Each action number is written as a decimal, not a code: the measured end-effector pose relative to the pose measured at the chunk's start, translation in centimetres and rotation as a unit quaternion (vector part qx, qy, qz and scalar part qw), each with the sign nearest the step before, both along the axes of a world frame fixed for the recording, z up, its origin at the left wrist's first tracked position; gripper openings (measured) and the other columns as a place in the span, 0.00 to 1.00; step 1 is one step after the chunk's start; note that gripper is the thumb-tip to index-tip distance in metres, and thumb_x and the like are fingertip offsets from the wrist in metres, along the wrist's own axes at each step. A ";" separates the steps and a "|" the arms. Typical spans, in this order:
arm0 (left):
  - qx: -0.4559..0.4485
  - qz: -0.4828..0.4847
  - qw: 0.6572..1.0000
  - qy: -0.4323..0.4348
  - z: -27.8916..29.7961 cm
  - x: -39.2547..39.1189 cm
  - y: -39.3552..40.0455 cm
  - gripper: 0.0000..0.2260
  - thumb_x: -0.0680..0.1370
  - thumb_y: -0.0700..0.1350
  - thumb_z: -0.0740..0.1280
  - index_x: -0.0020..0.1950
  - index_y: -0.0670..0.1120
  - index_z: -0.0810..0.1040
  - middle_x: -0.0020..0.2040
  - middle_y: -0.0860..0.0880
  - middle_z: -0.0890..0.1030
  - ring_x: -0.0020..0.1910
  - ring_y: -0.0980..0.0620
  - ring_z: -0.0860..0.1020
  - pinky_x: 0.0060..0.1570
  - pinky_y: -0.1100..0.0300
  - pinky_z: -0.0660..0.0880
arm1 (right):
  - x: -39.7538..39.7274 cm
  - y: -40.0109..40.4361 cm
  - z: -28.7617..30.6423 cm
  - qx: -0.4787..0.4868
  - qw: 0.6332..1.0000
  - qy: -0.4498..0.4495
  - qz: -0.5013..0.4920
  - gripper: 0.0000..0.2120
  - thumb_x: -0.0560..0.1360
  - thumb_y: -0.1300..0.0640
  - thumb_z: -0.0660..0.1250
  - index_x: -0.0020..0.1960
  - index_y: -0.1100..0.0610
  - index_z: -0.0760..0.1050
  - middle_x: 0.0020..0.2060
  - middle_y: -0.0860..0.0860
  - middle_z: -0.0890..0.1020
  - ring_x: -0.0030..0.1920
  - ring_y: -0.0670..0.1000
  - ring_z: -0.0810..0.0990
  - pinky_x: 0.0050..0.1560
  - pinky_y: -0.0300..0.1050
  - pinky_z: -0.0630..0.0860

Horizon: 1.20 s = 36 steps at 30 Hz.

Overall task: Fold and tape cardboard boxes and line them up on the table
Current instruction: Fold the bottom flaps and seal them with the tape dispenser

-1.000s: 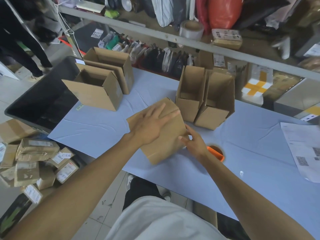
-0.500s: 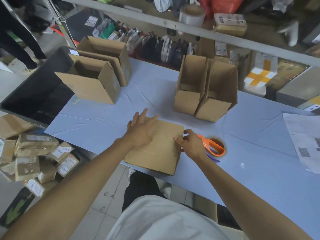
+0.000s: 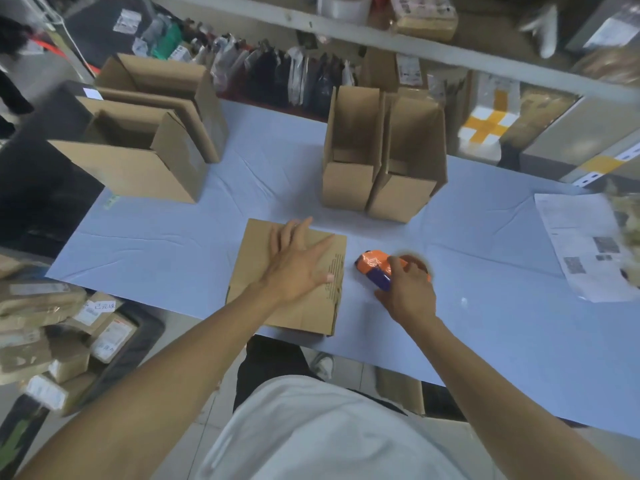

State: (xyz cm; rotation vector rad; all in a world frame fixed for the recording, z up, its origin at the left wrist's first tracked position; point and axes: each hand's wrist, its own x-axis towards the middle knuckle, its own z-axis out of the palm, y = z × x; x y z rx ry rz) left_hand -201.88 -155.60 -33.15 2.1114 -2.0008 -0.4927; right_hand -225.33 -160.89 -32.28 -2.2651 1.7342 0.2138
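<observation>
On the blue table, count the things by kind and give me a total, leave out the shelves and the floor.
Open cardboard boxes standing up: 4
Cardboard box under the left hand: 1
Orange tape dispenser, gripped by the right hand: 1
Printed paper sheets at the right edge: 1
Total: 7

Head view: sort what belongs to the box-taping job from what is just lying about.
In the job:
flat brown cardboard box under the left hand
orange tape dispenser, gripped by the right hand
four open brown cardboard boxes

Lying about:
white printed paper sheet
taped parcels on the floor
</observation>
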 end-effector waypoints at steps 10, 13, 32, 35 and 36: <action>-0.003 -0.067 0.997 -0.030 0.5 -2.2 0.2 0.23 0.78 0.50 0.61 0.73 0.64 0.65 0.76 0.49 0.57 0.74 0.44 0.51 0.69 0.41 0.39 | -1.6 -0.4 -0.6 0.017 0.998 -0.054 0.041 0.24 0.74 0.64 0.64 0.69 0.54 0.66 0.55 0.57 0.80 0.48 0.60 0.79 0.42 0.49 0.76; 0.025 -0.038 0.997 -0.058 0.3 -2.1 -0.3 0.22 0.80 0.55 0.60 0.73 0.67 0.61 0.80 0.49 0.50 0.76 0.44 0.45 0.68 0.43 0.36 | -0.5 -0.3 -0.4 -0.002 0.997 -0.072 0.019 0.18 0.75 0.59 0.65 0.65 0.59 0.70 0.56 0.59 0.79 0.51 0.59 0.78 0.47 0.52 0.77; 0.053 0.193 0.968 0.155 2.5 1.3 -2.0 0.08 0.81 0.50 0.62 0.56 0.49 0.77 0.56 0.50 0.73 0.63 0.45 0.65 0.55 0.50 0.67 | 1.6 -2.1 0.8 0.026 0.993 -0.089 -0.073 0.14 0.80 0.57 0.58 0.59 0.61 0.76 0.57 0.61 0.76 0.56 0.62 0.75 0.53 0.53 0.74; 0.056 0.187 0.958 0.210 2.7 2.4 -1.9 0.07 0.79 0.45 0.64 0.55 0.50 0.79 0.54 0.50 0.76 0.61 0.48 0.68 0.58 0.49 0.68 | 4.6 -2.2 1.9 -0.033 0.983 -0.180 -0.010 0.12 0.79 0.56 0.63 0.58 0.61 0.79 0.57 0.58 0.78 0.56 0.60 0.75 0.55 0.54 0.72; 0.059 0.178 0.959 0.213 2.8 2.7 -2.0 0.06 0.78 0.44 0.65 0.54 0.49 0.80 0.52 0.51 0.76 0.59 0.48 0.69 0.58 0.50 0.69 | 6.0 -2.1 2.2 -0.016 0.978 -0.208 0.030 0.12 0.79 0.57 0.64 0.58 0.60 0.79 0.56 0.57 0.79 0.57 0.59 0.75 0.55 0.54 0.72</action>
